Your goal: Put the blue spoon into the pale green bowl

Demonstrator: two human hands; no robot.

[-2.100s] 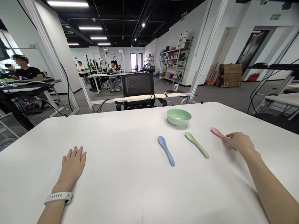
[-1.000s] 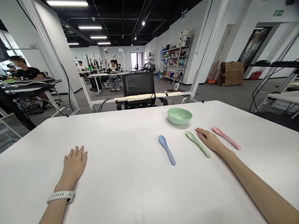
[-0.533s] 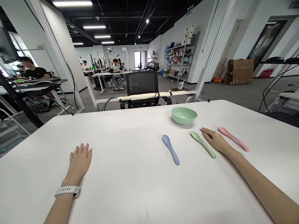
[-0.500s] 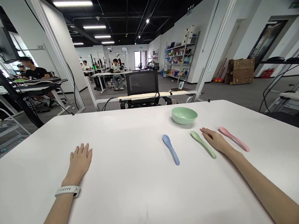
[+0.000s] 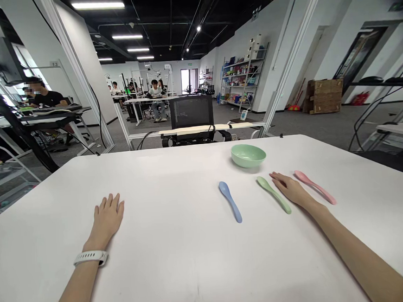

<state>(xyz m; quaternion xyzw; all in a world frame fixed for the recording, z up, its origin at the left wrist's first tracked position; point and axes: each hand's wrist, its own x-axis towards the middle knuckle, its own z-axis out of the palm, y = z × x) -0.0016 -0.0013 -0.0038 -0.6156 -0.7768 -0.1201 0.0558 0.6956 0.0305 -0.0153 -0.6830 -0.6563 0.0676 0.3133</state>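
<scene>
My left hand (image 5: pixel 108 217) lies palm down on the white table (image 5: pixel 168 265), fingers spread and holding nothing. A pale wristband (image 5: pixel 91 258) is round that wrist. On the right, my right hand (image 5: pixel 288 187) rests flat with its fingers stretched forward, between a green spoon (image 5: pixel 274 195) and a pink spoon (image 5: pixel 315 187). I see no spoon in it. Further left lies a blue spoon (image 5: pixel 230 202), its bowl end pointing away from me. Beyond the spoons a light green bowl (image 5: pixel 248 156) stands upright near the far edge; its inside looks bare where it shows.
A black mesh office chair (image 5: pixel 191 112) stands behind the far edge of the table. Metal frame posts (image 5: pixel 286 53) rise on both sides. Farther back are people at desks, a storage shelf (image 5: pixel 244 75) and a wooden crate (image 5: pixel 323 96).
</scene>
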